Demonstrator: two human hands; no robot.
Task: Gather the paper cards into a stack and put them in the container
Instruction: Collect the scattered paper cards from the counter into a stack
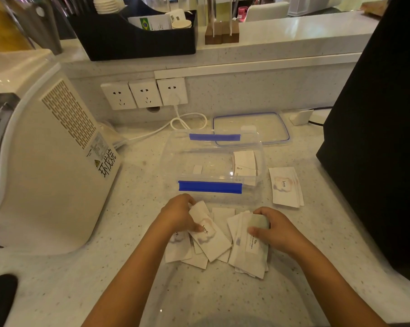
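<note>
2 hands (pixel 180 214) on scattered cards (pixel 217 246)

Both bare forearms come up from the bottom of the frame and angle in toward the lower middle. Left hand (pixel 179 214) is curled, knuckles up, thumb pinching down. Right hand (pixel 273 228) sits just right of it, fingers bent over, thumb pointing left, also gripping.
</note>
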